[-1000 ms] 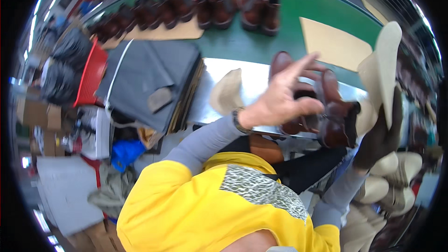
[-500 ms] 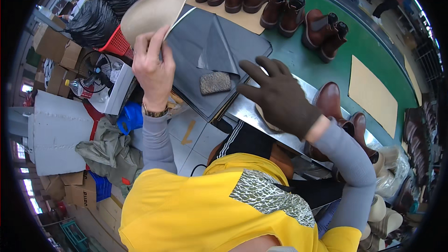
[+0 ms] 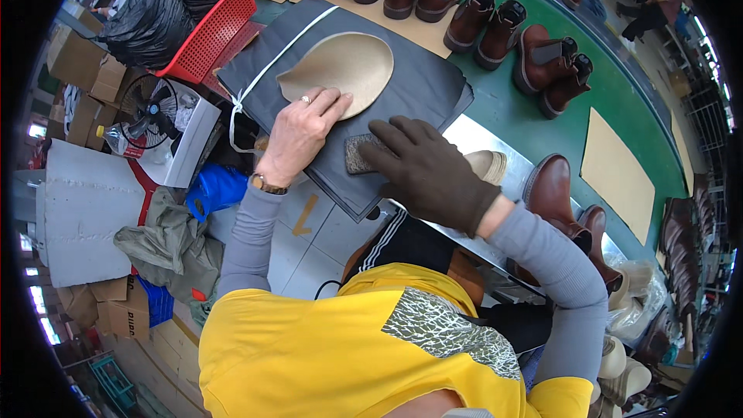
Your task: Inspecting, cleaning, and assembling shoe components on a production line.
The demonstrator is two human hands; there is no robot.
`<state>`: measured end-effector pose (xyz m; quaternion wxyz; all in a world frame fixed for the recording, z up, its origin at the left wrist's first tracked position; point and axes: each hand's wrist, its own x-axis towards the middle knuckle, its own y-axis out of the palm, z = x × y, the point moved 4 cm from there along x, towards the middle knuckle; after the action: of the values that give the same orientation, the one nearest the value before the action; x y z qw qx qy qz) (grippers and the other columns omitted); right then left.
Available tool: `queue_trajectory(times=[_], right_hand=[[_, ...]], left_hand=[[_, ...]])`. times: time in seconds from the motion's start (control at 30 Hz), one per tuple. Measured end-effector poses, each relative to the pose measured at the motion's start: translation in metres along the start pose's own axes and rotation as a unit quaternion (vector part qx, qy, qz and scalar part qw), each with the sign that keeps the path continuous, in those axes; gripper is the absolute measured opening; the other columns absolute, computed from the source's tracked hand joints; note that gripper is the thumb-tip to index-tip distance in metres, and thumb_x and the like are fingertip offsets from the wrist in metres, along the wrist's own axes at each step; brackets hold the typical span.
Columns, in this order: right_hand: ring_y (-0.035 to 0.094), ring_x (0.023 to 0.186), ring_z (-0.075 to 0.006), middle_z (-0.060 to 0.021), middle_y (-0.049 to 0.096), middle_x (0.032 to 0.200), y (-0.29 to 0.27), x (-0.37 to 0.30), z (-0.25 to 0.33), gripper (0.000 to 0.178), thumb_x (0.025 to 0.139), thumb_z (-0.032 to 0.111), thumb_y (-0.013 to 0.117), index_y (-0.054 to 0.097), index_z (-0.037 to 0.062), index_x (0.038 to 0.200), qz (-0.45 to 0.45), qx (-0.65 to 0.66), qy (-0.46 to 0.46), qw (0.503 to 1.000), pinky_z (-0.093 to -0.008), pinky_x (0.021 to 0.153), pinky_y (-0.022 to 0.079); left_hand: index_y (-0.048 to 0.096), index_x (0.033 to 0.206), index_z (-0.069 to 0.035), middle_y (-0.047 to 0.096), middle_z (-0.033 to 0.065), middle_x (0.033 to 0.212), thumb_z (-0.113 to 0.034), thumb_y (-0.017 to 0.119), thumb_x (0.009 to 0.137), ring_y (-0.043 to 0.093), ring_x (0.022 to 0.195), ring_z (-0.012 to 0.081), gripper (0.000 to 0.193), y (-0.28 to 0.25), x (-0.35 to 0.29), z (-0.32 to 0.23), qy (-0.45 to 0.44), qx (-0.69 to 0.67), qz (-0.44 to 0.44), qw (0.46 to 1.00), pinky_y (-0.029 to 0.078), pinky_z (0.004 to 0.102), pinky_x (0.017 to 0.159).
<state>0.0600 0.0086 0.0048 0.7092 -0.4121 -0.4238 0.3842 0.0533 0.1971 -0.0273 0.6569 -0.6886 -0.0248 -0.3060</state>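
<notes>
My bare left hand (image 3: 306,128), with a ring and a wristwatch, pinches the lower edge of a beige insole (image 3: 360,66) with a rounded, upward-curving outline. The insole is over a stack of dark grey sheets (image 3: 286,46) tied with white cord. My right hand (image 3: 426,170) wears a dark brown glove; its fingers stretch leftward, overlapping the right part of a rough grey-brown abrasive block (image 3: 358,156) on the sheets. Whether the fingertips touch the block I cannot tell. Beside the glove, more beige insoles (image 3: 487,164) are stacked on the metal tabletop edge.
Brown ankle boots (image 3: 472,19) stand in a row across the green table (image 3: 534,128). Two brown boots (image 3: 549,186) are to the right of my glove, near a cardboard sheet (image 3: 617,174). At left are a red basket (image 3: 213,35), a fan (image 3: 151,112) and a blue bag (image 3: 220,190).
My left hand has brought the insole down and rightward over the grey sheets. My gloved right hand has moved left onto the abrasive block. The lifted corner of the top sheet now lies flat.
</notes>
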Motion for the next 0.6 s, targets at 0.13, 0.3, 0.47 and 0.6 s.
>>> queue_trajectory(times=[0.13,0.3,0.47,0.6], right_hand=[[0.052,0.115,-0.0338,-0.0153,0.055,0.121,0.024,0.007,-0.025,0.044,0.076,0.016,0.071,0.058,0.0106,0.118,-0.022,-0.008,-0.028,0.999,-0.0420,0.098,0.042],[0.053,0.112,-0.0311,-0.0126,0.057,0.118,0.008,-0.003,-0.024,0.040,0.077,0.013,0.069,0.060,0.0122,0.116,0.042,0.064,-0.060,0.995,-0.0416,0.098,0.042],[0.052,0.113,-0.0312,-0.0121,0.058,0.121,0.007,0.006,-0.047,0.041,0.078,0.014,0.070,0.062,0.0140,0.118,-0.010,-0.039,0.001,0.999,-0.0443,0.103,0.036],[0.052,0.112,-0.0322,-0.0131,0.056,0.123,0.004,0.006,-0.040,0.040,0.077,0.018,0.069,0.061,0.0143,0.116,-0.034,-0.032,0.015,0.999,-0.0462,0.102,0.037]], left_hand=[[0.060,0.119,-0.006,0.060,0.0083,0.121,0.005,0.057,0.073,0.058,0.113,0.0284,0.047,-0.007,-0.008,0.004,0.013,-0.011,0.068,0.998,0.052,0.0349,0.090],[0.061,0.122,-0.008,0.057,0.0099,0.130,0.007,0.056,0.073,0.053,0.124,0.0296,0.051,-0.008,-0.017,0.010,0.026,-0.039,0.092,0.995,0.049,0.0364,0.098],[0.065,0.117,-0.006,0.061,0.0110,0.126,-0.010,0.064,0.078,0.053,0.124,0.0300,0.039,-0.016,-0.008,0.016,0.027,-0.120,0.105,0.987,0.046,0.0379,0.100],[0.066,0.108,-0.005,0.064,0.0103,0.120,-0.028,0.070,0.081,0.058,0.116,0.0286,0.035,-0.008,-0.006,0.012,0.057,-0.121,0.052,0.990,0.050,0.0366,0.093]])
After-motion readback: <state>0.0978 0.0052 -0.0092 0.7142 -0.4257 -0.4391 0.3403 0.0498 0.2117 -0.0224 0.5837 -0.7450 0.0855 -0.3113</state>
